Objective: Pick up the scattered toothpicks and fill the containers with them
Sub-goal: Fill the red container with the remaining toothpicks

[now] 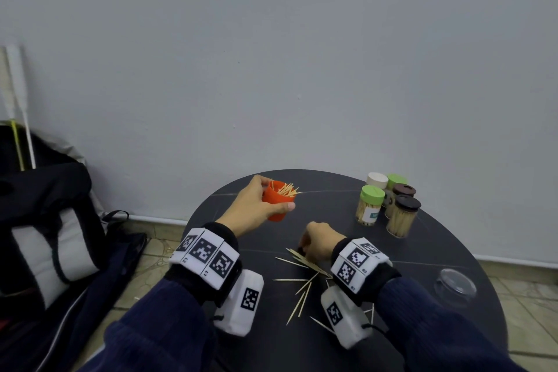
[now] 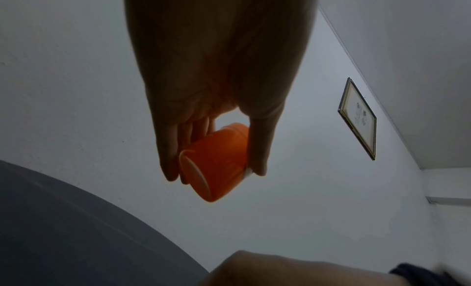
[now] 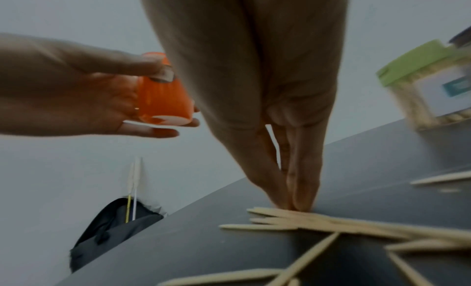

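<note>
I am holding the orange cup (image 1: 275,202) in my left hand (image 1: 253,209), lifted above the round dark table (image 1: 453,254) and tilted a little; my thumb and fingers are curling around its wall, and a bunch of toothpicks is already sticking out of its mouth. My right hand (image 1: 320,239) is reaching down to the scattered toothpicks (image 1: 302,281), which are lying in a loose fan on the table in front of me. In the right wrist view my fingertips (image 3: 300,204) are pressing together on the end of a few sticks (I cannot tell if they are really gripping them already, or only touching).

So I am in the picking step, with many sticks left on the table. I think the next move is asking for a fine pinch, lifting the sticks without rolling them away, and then carrying them to the cup's mouth. The closed jars (image 1: 389,208) at the far right are already looking full, and a clear lid (image 1: 455,284) is lying near the right edge
</note>
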Demonstrator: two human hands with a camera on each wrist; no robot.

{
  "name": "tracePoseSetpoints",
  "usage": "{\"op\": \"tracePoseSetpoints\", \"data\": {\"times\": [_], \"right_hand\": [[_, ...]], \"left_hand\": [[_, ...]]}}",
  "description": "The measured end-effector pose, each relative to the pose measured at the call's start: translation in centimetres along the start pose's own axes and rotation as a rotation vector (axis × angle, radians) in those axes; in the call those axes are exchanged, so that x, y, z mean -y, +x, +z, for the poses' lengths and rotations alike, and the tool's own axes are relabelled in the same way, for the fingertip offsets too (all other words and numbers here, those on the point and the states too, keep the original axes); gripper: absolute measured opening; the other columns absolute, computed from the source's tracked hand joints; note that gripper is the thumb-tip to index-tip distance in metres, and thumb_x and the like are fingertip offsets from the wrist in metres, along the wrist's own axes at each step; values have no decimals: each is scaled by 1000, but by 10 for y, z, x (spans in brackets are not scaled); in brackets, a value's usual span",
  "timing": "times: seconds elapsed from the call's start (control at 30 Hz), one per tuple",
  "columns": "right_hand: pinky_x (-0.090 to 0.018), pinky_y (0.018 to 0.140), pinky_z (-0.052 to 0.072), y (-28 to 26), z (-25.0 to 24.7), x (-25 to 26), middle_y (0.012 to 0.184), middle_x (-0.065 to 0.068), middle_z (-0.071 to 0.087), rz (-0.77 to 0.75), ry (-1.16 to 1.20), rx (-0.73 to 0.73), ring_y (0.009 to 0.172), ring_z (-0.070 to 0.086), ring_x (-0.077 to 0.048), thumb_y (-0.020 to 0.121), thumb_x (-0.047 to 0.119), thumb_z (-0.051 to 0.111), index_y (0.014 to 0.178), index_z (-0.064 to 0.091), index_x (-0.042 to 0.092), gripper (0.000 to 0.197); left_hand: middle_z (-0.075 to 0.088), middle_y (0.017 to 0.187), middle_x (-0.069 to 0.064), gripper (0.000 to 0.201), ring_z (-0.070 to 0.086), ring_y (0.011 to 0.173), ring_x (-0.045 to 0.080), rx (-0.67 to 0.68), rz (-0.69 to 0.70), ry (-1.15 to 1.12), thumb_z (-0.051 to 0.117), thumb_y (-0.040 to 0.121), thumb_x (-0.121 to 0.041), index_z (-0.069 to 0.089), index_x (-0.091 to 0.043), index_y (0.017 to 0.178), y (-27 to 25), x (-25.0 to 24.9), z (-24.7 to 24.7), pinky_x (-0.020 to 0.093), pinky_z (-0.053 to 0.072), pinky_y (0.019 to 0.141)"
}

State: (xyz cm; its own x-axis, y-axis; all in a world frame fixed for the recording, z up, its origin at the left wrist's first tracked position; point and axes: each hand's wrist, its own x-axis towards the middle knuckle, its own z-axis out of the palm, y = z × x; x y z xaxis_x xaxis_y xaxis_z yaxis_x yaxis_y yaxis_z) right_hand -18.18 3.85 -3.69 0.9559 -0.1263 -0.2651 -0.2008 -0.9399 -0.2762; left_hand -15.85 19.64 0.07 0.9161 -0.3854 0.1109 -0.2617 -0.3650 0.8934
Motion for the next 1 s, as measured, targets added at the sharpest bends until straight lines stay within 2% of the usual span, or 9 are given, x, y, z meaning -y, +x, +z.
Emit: {"op": "tracePoseSetpoints", "data": {"times": [0.1,0.27,0.4,0.5,0.63,0.7,0.83,1.0], "right_hand": [[-34,94,49,-5,3,7,120,-11,60,-93,11,39,110,58,-25,83,4,62,115,61,7,32],[-31,89,49,-17,6,12,119,-8,61,-214,-50,120,109,58,-23,76,14,75,116,60,8,43],[-28,85,48,-23,12,10,117,-7,60,-255,-76,100,107,58,-22,76,11,75,113,60,8,40],[-28,82,48,-25,15,9,114,-10,63,-289,-61,70,93,58,-19,78,6,71,109,62,6,31],[-32,85,51,-27,18,8,112,-12,62,-265,-90,28,101,60,-26,80,9,70,107,62,4,28],[-35,86,52,-28,17,7,112,-12,62,-218,-112,6,102,61,-27,80,14,71,105,62,4,28],[-38,87,52,-28,16,6,111,-12,62,-170,-122,4,101,61,-28,81,13,69,100,63,4,22],[-42,92,49,-32,18,14,120,-17,55,-149,-237,29,107,57,-34,90,13,55,112,57,1,25]], "left_hand": [[44,137,6,68,46,122,21,-1,2,9,70,81,-28,32,-13,135,-1,-1,0,29,42,94],[43,137,6,67,45,120,19,13,5,9,69,82,-27,31,-13,136,-2,-2,0,25,40,89],[44,136,6,67,46,119,19,16,7,7,70,82,-28,32,-14,135,-2,-2,1,26,42,91],[44,136,6,67,46,120,20,22,9,1,71,81,-28,32,-13,135,-1,-2,2,28,42,93],[43,137,6,67,46,122,21,25,9,12,70,82,-28,32,-14,135,-1,-3,4,27,42,92],[43,137,6,67,46,121,21,20,8,17,70,82,-28,32,-14,135,0,-3,4,26,41,90],[44,137,7,68,46,122,21,14,0,18,70,81,-28,32,-13,135,0,-1,3,27,41,92],[43,137,7,69,45,122,22,15,-8,22,70,81,-28,31,-13,136,-1,0,3,27,42,92]]}}
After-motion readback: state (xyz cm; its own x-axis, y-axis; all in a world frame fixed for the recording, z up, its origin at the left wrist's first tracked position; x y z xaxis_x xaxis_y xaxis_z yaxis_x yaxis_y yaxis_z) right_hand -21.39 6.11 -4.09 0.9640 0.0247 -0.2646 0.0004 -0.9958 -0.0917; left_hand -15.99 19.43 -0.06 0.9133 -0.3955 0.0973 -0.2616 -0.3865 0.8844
